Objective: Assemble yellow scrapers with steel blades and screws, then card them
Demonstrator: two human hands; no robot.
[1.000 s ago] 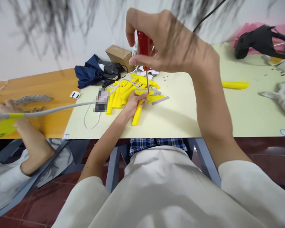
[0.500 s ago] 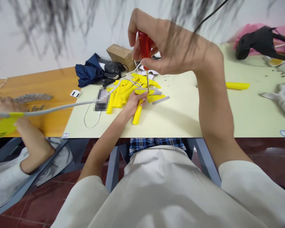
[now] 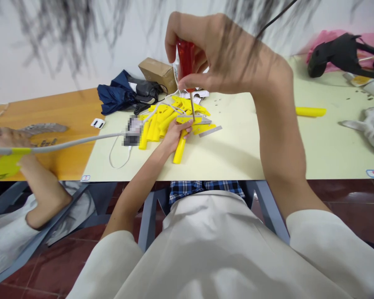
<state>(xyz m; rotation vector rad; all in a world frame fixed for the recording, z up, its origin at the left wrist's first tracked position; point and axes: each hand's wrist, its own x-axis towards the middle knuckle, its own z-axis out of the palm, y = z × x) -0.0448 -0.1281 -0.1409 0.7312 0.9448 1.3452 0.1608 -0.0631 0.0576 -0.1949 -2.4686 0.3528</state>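
My right hand (image 3: 224, 58) is wrapped round the red handle of a screwdriver (image 3: 186, 62), raised above the table. Its thin shaft points down, with the tip meeting the head of a yellow scraper (image 3: 179, 151) near a metal blade. Lower down, my left hand (image 3: 173, 135) grips that scraper around its head; the handle sticks out toward the table's front edge. Just right of my left fingers lie another yellow piece and a loose flat metal blade (image 3: 210, 131). A heap of yellow scraper handles (image 3: 155, 126) lies behind and left of my left hand.
A white cable (image 3: 81, 142) crosses from the left to a pixelated device (image 3: 132, 131). Dark blue cloth (image 3: 114, 93) and a cardboard box (image 3: 158, 74) stand at the back. One yellow handle (image 3: 311, 111) lies right. At far left, a co-worker's hand (image 3: 3, 137) is at the orange table.
The red handle and my right fingers have shifted slightly left and turned a little. The screwdriver tip and my left hand stay in nearly the same place.
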